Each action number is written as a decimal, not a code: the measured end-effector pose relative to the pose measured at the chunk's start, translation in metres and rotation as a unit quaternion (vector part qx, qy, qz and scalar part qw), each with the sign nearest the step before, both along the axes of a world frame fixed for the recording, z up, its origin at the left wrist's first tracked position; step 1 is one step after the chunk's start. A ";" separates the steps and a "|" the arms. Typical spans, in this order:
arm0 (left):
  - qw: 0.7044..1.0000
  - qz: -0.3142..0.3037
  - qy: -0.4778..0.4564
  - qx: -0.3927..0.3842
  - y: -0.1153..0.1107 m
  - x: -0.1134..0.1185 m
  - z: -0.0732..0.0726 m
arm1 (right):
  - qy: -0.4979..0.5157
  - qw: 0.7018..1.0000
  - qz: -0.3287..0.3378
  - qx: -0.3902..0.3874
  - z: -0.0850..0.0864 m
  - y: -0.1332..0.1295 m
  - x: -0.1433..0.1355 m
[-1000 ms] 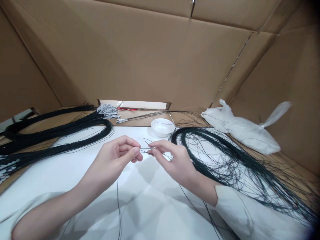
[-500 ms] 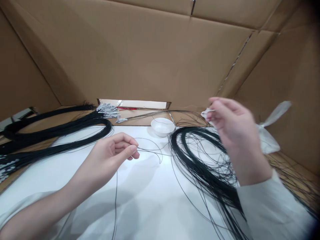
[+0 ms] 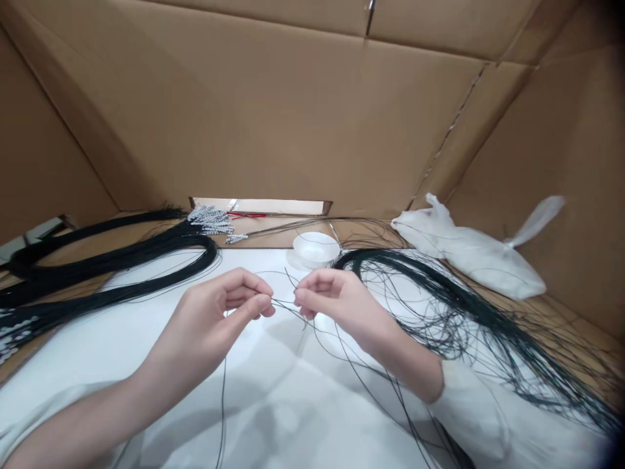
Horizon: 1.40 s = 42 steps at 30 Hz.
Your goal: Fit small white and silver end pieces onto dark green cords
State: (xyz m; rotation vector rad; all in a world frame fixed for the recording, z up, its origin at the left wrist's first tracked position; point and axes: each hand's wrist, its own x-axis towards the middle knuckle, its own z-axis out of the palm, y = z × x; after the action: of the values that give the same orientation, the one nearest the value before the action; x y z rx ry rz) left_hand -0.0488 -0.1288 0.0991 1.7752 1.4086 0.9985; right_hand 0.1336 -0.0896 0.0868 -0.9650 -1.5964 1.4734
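Note:
Thumb and fingertips of my left hand pinch a thin black cord whose end sticks out to the right. Close beside it, my right hand is also closed in a pinch on thin black cord, a short end poking up above its fingertips. The two hands are a small gap apart over the white work surface, with cord crossing between them. Loops of cord hang below both hands. Whether both pinch the same cord cannot be made out, and the inner fingers are partly hidden.
A white bowl sits behind my hands. To the right lies a tangled bundle of black cords, with knotted plastic bags behind it. Bundled black cords with white tips lie left. Cardboard walls enclose the surface.
My right hand has come down and left from in front of the white bag to beside my left hand, where it now pinches cord. My left hand has barely moved.

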 end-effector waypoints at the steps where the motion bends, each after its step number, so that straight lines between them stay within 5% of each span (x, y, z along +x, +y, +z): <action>1: 1.000 0.004 0.006 0.004 0.000 0.000 -0.002 | 0.006 1.000 0.005 -0.012 -0.003 -0.002 -0.002; 11: 0.995 0.021 0.085 0.043 -0.005 0.002 -0.008 | -0.023 0.998 0.021 -0.051 -0.006 -0.011 -0.008; 21: 0.997 -0.041 -0.007 -0.070 0.005 -0.001 -0.008 | -0.006 1.000 -0.002 -0.022 -0.002 -0.009 -0.005; 32: 0.988 0.027 0.134 0.077 -0.003 -0.005 0.003 | -0.002 0.985 0.138 -0.104 -0.007 -0.004 0.004; 42: 0.944 0.018 0.246 0.219 -0.003 -0.005 -0.004 | 0.000 0.979 0.151 -0.139 -0.005 -0.005 0.003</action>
State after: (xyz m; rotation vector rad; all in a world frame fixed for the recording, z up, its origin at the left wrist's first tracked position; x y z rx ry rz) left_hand -0.0541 -0.1317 0.0946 2.4659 1.6025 0.9827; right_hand 0.1368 -0.0951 0.0816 -0.9009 -1.6168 1.9459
